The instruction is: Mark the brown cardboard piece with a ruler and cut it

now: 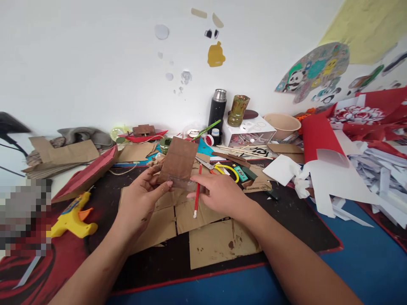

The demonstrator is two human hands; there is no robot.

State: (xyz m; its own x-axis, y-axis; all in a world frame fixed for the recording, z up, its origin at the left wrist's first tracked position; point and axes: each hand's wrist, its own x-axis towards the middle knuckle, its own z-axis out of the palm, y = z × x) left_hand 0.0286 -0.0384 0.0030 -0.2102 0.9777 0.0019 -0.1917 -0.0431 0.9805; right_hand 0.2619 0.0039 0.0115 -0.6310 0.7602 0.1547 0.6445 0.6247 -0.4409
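A rectangular piece of brown-painted cardboard [178, 159] is tilted up in front of me. My left hand [140, 197] grips its lower left corner, with the thumb in front. Across the lower edge lies a clear plastic strip [181, 183] that looks like a ruler, partly covered by my fingers. My right hand [222, 195] is at the strip's right end, fingers closed, with a red pencil [197, 190] held between them. The pencil's white end points down. Flat cardboard sheets [222, 245] with brown stains lie under both hands.
A yellow glue gun [74, 220] lies at left beside a red cardboard boat hull [85, 173]. Yellow-handled scissors [233, 171] and a green box cutter [248, 171] lie behind my right hand. A black flask [218, 110] stands near the wall. Paper scraps [381, 169] pile up at right.
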